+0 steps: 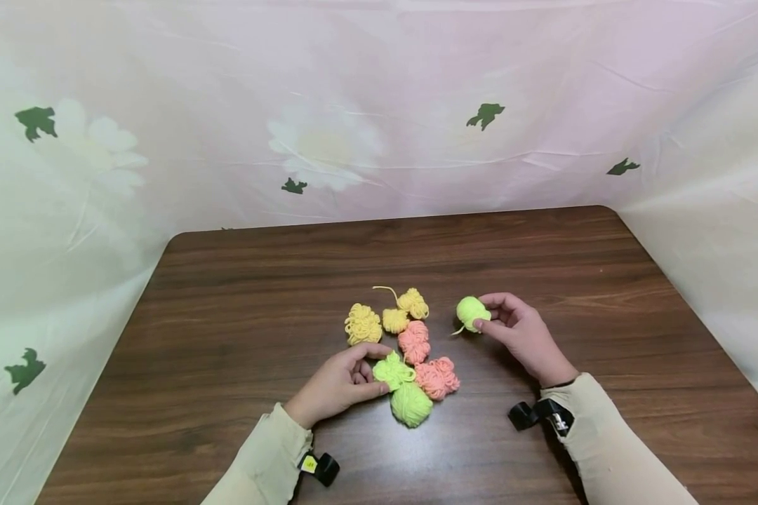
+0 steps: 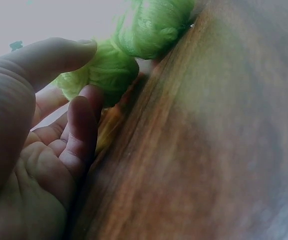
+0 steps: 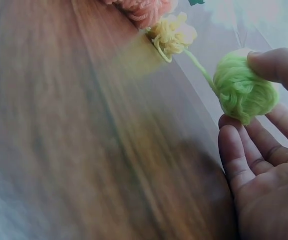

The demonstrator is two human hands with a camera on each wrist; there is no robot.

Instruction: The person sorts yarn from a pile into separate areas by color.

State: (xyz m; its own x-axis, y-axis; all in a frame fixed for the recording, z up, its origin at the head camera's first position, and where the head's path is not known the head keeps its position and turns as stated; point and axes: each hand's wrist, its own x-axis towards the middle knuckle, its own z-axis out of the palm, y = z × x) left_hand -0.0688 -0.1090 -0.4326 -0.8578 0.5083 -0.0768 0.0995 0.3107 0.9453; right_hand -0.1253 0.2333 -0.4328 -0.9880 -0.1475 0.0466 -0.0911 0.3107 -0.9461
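Note:
My right hand pinches a small lime-green yarn ball between thumb and fingers, right of the other yarn. A loose tail hangs from this ball, and the right wrist view shows it gripped at its side. My left hand holds a looped lime-green yarn bundle with thumb and index finger. Just below that bundle, against it, sits a rounder green yarn ball. Two coral yarn bundles, one upper and one lower, lie beside the green ones.
Yellow yarn sits behind: a large looped bundle, a small ball and another bundle with a loose strand. All rest on a dark wooden table. A floral cloth hangs behind and at the sides.

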